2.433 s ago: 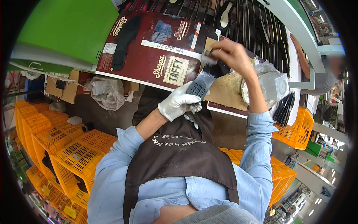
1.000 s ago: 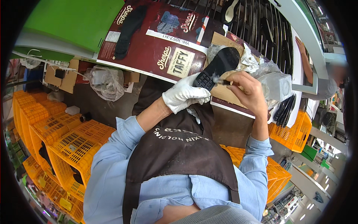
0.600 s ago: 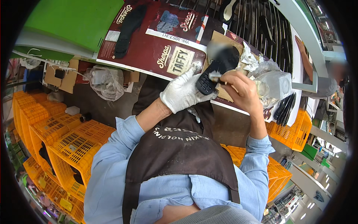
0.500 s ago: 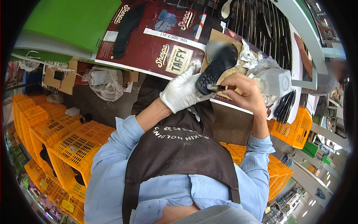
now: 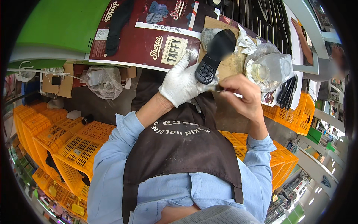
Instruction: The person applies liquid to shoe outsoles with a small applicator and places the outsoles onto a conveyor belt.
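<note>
My left hand (image 5: 181, 84), in a white work glove, is closed around the heel end of a black shoe sole (image 5: 208, 71). The treaded heel faces up and the sole's far end lies over a piece of brown cardboard (image 5: 228, 69). Just right of the heel, my bare right hand (image 5: 242, 93) pinches a small brush-like tool (image 5: 216, 89) between thumb and fingers. Its tip is blurred and close to the glove's fingertips; I cannot tell whether it touches. A second black sole (image 5: 118, 30) rests on the dark red printed cardboard (image 5: 145, 48) at the left.
A clear plastic tub (image 5: 276, 68) and crumpled white paper (image 5: 246, 43) stand right of the cardboard. Dark rails (image 5: 250, 15) run behind. Orange crates (image 5: 82, 143) flank me on both sides. A plastic bag (image 5: 104, 82) hangs below the table's left part. Another person's arm (image 5: 302, 41) shows far right.
My right hand has drawn the small brush-like tool down, away from the sole's heel. The sole is turned slightly more upright in my left hand. The whole view has shifted a little.
</note>
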The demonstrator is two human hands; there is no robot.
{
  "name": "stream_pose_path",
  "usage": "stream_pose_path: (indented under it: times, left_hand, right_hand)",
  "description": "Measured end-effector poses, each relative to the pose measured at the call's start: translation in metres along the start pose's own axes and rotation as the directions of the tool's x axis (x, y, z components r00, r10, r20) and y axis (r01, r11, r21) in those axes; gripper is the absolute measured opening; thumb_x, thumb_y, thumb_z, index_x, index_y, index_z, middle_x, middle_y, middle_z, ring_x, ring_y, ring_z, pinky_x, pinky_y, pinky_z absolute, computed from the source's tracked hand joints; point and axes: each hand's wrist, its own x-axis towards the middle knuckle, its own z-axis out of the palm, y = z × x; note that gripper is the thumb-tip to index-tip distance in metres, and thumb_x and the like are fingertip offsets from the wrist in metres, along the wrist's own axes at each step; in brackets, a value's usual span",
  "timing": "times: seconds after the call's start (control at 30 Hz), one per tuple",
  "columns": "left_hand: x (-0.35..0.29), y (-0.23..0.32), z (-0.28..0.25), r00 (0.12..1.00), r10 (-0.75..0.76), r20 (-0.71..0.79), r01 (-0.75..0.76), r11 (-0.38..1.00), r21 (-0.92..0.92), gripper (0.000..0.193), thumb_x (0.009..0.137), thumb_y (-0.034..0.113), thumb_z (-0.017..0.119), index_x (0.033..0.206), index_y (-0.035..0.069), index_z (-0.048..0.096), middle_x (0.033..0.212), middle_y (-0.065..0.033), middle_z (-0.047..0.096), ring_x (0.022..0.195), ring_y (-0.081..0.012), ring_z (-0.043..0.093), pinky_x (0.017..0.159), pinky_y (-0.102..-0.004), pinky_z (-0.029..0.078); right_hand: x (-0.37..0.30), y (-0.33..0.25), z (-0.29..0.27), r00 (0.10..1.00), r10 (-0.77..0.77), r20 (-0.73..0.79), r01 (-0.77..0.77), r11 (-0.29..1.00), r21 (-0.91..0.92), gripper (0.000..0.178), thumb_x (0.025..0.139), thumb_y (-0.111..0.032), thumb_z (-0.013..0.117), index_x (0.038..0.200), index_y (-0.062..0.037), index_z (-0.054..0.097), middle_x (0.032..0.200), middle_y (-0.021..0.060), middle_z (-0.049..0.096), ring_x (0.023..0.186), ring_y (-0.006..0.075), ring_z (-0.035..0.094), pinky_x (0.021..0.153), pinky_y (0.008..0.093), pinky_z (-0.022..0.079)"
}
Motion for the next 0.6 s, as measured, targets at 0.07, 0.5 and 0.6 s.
stream_pose_path:
  times: [0.07,0.5,0.6]
  left_hand:
    - [0.001,-0.004,0.002,1.0,-0.004,-0.007,0.004,0.999,-0.033,0.071,0.099,0.054,0.022,0.137,-0.005,0.035,0.13,-0.0202,0.048,0.119,-0.0314,0.047,0.108,-0.0439,0.032]
    - [0.009,-0.009,-0.007,0.999,-0.004,-0.039,0.007,0.998,0.064,0.075,0.096,0.06,0.022,0.131,-0.003,0.043,0.111,-0.0133,0.058,0.097,-0.0222,0.053,0.095,-0.0376,0.04]
    - [0.009,-0.008,0.011,0.99,-0.064,-0.128,0.058,0.997,-0.048,0.078,0.095,0.063,0.023,0.132,-0.003,0.043,0.112,-0.0133,0.058,0.095,-0.0221,0.052,0.094,-0.0389,0.039]
  right_hand:
    - [0.004,0.006,0.008,0.994,-0.047,-0.097,0.037,0.994,-0.102,0.026,0.071,0.004,0.073,0.095,-0.0005,0.063,0.086,0.0116,0.063,0.077,0.0271,0.064,0.064,0.0326,0.052]
    - [-0.006,0.005,0.027,0.99,-0.102,-0.097,0.076,0.967,-0.242,0.028,0.072,0.004,0.073,0.098,-0.0003,0.061,0.089,0.0122,0.063,0.074,0.0264,0.064,0.062,0.033,0.052]
    - [-0.003,-0.009,0.024,0.988,-0.096,-0.117,0.077,0.984,-0.158,0.027,0.072,0.003,0.073,0.097,-0.0003,0.063,0.087,0.0124,0.064,0.074,0.0264,0.064,0.062,0.0328,0.052]
